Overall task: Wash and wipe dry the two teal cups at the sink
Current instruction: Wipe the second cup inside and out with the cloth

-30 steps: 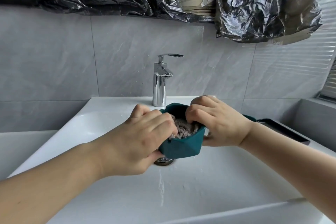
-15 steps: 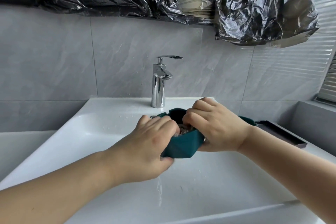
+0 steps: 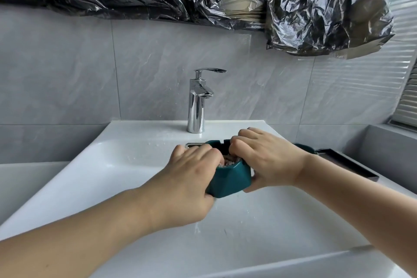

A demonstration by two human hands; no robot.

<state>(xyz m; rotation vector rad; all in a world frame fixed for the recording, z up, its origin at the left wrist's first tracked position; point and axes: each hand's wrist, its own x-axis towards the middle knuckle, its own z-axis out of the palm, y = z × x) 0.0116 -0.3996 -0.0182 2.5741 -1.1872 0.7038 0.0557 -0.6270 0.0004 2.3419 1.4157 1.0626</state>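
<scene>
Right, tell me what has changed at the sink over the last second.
The teal cup and both hands have shifted a little down and away from the faucet, further over the sink. The left hand now covers more of the grey cloth inside the cup. The right hand still grips the rim, the faucet is still off, and the second teal cup stays behind the right wrist.
</scene>
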